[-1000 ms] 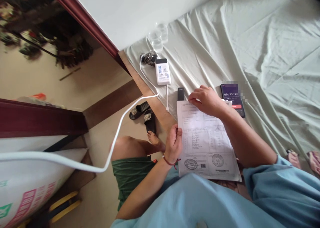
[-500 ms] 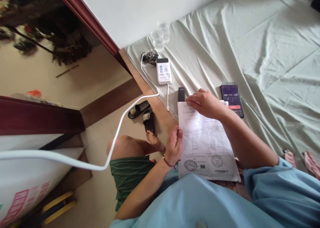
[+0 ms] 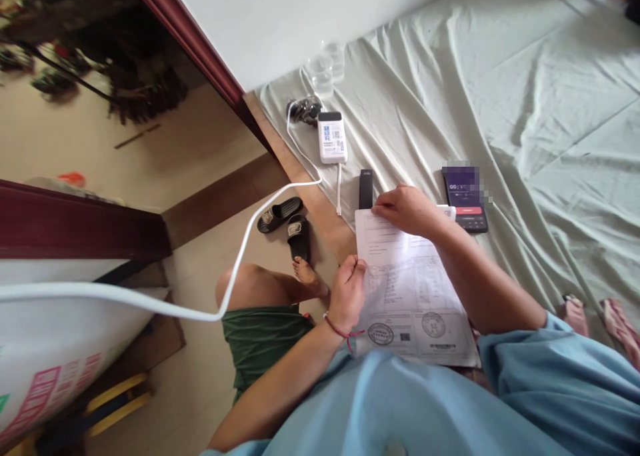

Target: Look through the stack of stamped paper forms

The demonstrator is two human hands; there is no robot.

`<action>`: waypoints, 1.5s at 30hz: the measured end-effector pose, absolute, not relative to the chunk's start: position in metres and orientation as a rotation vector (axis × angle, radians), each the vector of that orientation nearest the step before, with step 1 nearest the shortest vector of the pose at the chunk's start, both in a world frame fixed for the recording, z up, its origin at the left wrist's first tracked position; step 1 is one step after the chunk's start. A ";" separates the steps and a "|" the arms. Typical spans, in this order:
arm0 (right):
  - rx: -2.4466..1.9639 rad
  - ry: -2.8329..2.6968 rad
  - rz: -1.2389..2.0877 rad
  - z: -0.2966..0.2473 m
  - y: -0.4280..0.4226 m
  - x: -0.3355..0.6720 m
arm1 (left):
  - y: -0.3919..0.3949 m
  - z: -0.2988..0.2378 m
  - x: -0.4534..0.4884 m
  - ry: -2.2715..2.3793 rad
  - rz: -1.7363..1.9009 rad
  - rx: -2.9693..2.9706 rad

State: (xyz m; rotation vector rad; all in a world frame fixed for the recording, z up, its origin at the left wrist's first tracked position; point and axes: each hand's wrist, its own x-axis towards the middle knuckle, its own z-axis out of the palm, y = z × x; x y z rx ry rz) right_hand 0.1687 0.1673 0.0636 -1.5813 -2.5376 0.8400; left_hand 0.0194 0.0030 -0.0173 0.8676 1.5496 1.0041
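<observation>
A printed paper sheet (image 3: 400, 296) with two round stamps near its bottom lies over my lap. My left hand (image 3: 349, 293) grips its left edge, thumb on top. At the top edge my right hand (image 3: 407, 209) is closed on the paper, fingers bent near the upper left corner. Just beyond that hand, a black oblong object (image 3: 366, 188) rests on the cloth. To the right of my right hand lies a phone (image 3: 465, 199) with a timer on its screen. A white, rolled-looking edge (image 3: 447, 211) shows behind my right wrist; I cannot tell what it belongs to.
A white power bank (image 3: 333, 139) with a short cable sits on the greenish bed sheet (image 3: 425, 109), near clear cups (image 3: 323, 73) and a dark bundle (image 3: 305, 109). A white cable (image 3: 240, 256) crosses the left side. Black slippers (image 3: 299, 236) and a white sack (image 3: 65, 349) are on the floor.
The view has shifted slightly. The top of the paper sits a little further from the black object, and both hands keep their hold on the sheet.
</observation>
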 end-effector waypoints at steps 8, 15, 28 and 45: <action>-1.604 -2.676 0.882 0.049 0.171 0.170 | -0.002 -0.012 0.020 1.610 0.959 0.868; -1.697 -2.702 0.852 0.048 0.178 0.162 | 0.015 -0.010 0.014 1.632 0.883 0.866; -1.855 -2.641 0.767 0.038 0.177 0.159 | 0.029 -0.013 0.004 1.727 0.784 1.091; -1.414 -2.434 0.259 0.041 0.147 0.168 | 0.031 -0.015 0.004 1.753 0.801 1.140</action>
